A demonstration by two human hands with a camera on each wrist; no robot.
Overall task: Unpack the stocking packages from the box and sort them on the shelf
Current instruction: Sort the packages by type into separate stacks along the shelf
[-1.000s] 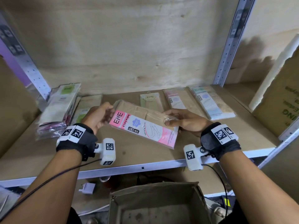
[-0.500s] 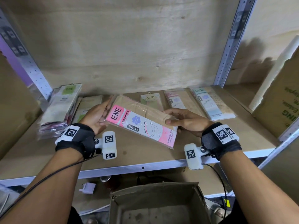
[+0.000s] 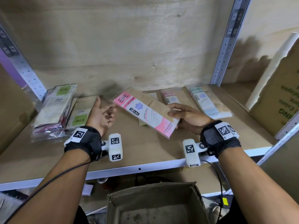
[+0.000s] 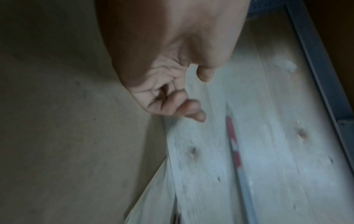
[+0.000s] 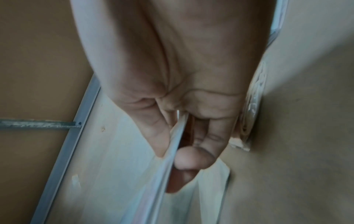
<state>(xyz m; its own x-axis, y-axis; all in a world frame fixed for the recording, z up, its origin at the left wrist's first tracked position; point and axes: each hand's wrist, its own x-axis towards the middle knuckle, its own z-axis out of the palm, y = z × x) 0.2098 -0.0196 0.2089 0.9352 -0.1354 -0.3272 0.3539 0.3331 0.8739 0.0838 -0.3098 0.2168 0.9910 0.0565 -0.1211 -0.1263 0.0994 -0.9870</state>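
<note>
My right hand [image 3: 174, 114] grips the near right end of a pink-labelled stocking package [image 3: 142, 110], thumb on top and fingers underneath, and holds it tilted just above the shelf [image 3: 145, 152]. In the right wrist view the thumb and fingers pinch the package's thin edge [image 5: 173, 153]. My left hand [image 3: 106, 113] hovers to the left of the package with fingers loosely curled and holds nothing; the left wrist view shows that hand [image 4: 182, 97] empty. The open cardboard box [image 3: 155, 206] stands below the shelf's front edge.
A stack of bagged packages [image 3: 53, 110] leans at the shelf's left, with a green-labelled package [image 3: 79, 118] flat beside it. A pink package [image 3: 171, 97] and a teal package [image 3: 208, 102] lie at the back right. A printed carton [image 3: 278, 94] stands at far right.
My left hand has let go of the pink package's left end and drawn back. The right hand alone now carries the package, which has swung further back and to the right.
</note>
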